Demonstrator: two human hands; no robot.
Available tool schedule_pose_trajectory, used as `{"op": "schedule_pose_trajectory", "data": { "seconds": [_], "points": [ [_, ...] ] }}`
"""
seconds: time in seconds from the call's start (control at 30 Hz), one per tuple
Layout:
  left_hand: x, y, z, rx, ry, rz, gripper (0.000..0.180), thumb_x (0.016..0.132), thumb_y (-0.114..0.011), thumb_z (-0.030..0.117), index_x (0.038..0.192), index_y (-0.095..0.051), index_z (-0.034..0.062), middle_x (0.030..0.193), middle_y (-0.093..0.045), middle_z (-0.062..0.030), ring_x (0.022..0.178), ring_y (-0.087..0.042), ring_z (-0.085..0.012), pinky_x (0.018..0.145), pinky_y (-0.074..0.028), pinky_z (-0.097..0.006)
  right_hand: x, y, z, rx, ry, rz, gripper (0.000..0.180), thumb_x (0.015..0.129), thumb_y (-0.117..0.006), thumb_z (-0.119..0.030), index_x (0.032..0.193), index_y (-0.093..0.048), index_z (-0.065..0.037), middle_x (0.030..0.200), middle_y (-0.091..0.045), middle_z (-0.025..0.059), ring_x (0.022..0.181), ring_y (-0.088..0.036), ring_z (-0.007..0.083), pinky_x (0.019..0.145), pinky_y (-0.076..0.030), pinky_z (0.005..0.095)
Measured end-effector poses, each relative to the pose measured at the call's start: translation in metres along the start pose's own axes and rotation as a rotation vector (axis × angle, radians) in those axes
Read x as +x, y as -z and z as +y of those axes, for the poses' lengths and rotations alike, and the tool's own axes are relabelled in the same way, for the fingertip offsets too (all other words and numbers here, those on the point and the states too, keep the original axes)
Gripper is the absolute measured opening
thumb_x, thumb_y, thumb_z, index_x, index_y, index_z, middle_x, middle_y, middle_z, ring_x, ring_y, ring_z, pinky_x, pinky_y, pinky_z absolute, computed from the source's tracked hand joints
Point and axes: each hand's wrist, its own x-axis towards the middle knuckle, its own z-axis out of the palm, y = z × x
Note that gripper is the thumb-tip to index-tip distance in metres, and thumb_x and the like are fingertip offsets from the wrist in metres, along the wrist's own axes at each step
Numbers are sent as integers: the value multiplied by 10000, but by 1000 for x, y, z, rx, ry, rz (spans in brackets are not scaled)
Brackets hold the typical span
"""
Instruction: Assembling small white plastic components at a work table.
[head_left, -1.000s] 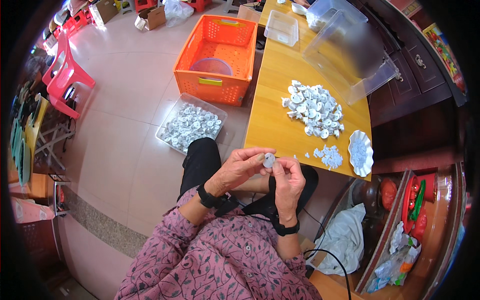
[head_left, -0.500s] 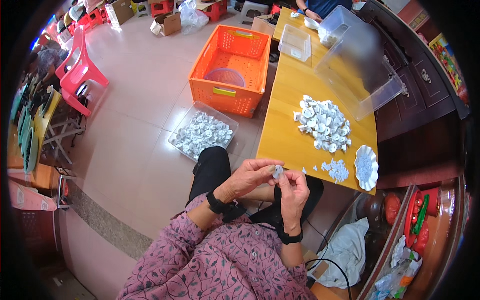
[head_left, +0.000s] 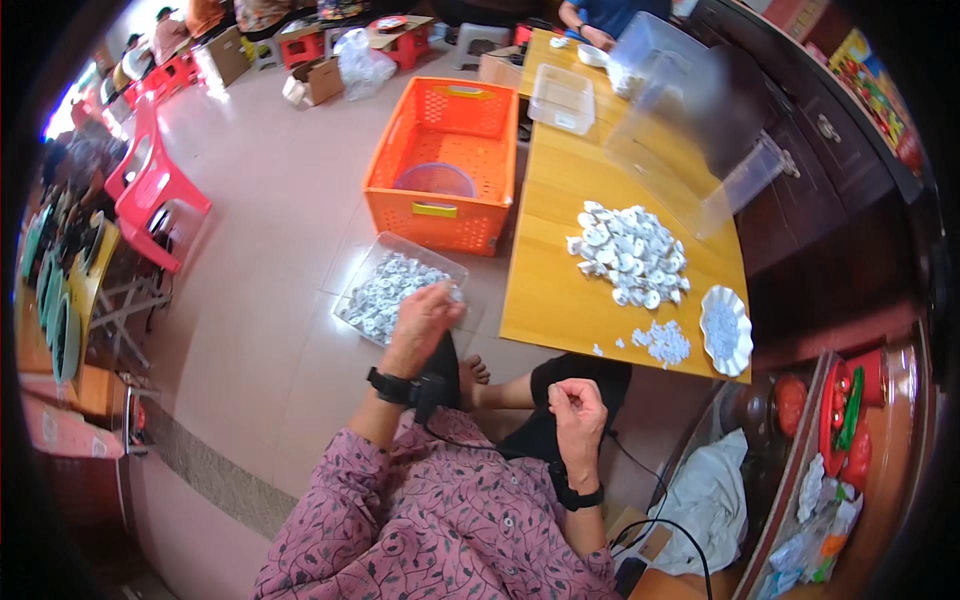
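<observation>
**Head view: left hand over the floor tray, right hand curled at the lap**

Head camera looks down on a seated person in a purple patterned top. The left hand (head_left: 425, 318) is stretched out over the near edge of a clear plastic tray (head_left: 352, 290) on the floor, which is filled with small silvery-white pieces (head_left: 392, 292). Its fingers are bent downward just above that heap; I cannot tell whether they pinch a piece or hang loose, since the back of the hand hides the fingertips. A black wristband sits on that wrist.

The right hand (head_left: 577, 405) is held close to the body, just in front of the near edge of the yellow wooden table (head_left: 560, 270). Its fingers are curled in toward the thumb as in a loose pinch; whatever may be between them is too small to make out. The two hands are well apart.

On the table lies a large pile of white pieces (head_left: 630, 252), a smaller scatter (head_left: 662, 342) nearer the person, and a white scalloped dish (head_left: 725, 328) just beside that scatter. An orange plastic crate (head_left: 445, 165) stands on the floor beyond the tray, touching the table's side, with a purple bowl (head_left: 435, 180) inside. Clear plastic boxes (head_left: 690, 130) sit farther up the table.
</observation>
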Motion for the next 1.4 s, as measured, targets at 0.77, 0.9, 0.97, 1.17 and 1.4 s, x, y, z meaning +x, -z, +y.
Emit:
{"op": "schedule_pose_trajectory", "data": {
  "seconds": [0.77,0.9,0.97,1.17,1.4],
  "points": [
    [7,-105,-22,729,-285,-150,254,963,-660,140,1120,-670,-60,976,-702,-90,828,-684,-128,738,-571,-271,62,29,19,-859,591,228,160,837,-682,3,994,-692,-26,937,-576,115,884,-616,309,754,-529,410],
    [26,-141,-35,1056,-488,-207,242,922,-682,111,1121,-680,-26,1054,-694,-135,866,-694,-199,755,-570,-309,64,33,13,-841,589,211,126,830,-687,-2,954,-697,-27,895,-584,110,859,-623,305,745,-530,409],
    [39,-155,-43,1138,-584,-244,249,900,-690,98,1123,-683,-12,1099,-684,-158,905,-697,-249,783,-569,-334,65,34,15,-824,606,210,112,829,-693,-10,939,-698,-30,880,-590,105,845,-625,299,739,-532,405],
    [72,-165,-66,1329,-900,-341,256,787,-656,2,1034,-721,25,1071,-662,-171,974,-607,-383,907,-478,-467,69,38,14,-736,553,179,27,859,-671,-19,882,-657,-13,893,-596,132,849,-624,331,732,-524,428],
    [67,-159,-63,1394,-851,-396,139,805,-708,43,941,-702,16,974,-648,-177,856,-646,-348,759,-527,-417,81,39,27,-527,445,309,89,899,-665,-69,877,-617,3,864,-607,152,809,-623,356,705,-514,436]
  ]
}}
